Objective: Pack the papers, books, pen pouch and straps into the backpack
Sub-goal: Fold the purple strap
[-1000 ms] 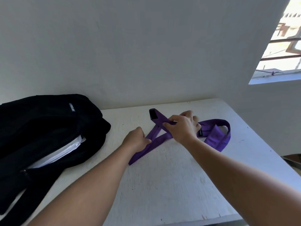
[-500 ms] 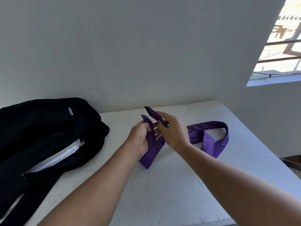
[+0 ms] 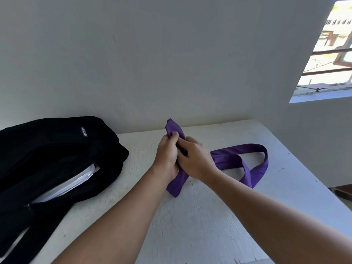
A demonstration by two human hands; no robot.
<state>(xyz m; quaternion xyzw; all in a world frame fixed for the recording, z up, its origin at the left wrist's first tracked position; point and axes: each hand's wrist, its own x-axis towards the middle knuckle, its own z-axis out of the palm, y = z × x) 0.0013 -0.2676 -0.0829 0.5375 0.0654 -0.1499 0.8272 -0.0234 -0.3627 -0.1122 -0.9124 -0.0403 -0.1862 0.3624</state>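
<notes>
Both hands, left hand (image 3: 167, 155) and right hand (image 3: 196, 161), clasp the purple strap (image 3: 245, 161).

Both forearms outstretched, left hand (image 3: 167, 155), right hand (image 3: 194, 159) clasped together

The purple strap (image 3: 238, 159) I hold is smooth woven cloth with a slight sheen. The backpack (image 3: 57, 149) is matt black fabric. The table (image 3: 209, 216) is rough, white-painted wood.

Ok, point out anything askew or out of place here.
Nothing damaged or spilled. The backpack lies open with white papers poking from its mouth, and the strap is half folded: both hands bunch one end while the rest trails loose across the table.
</notes>
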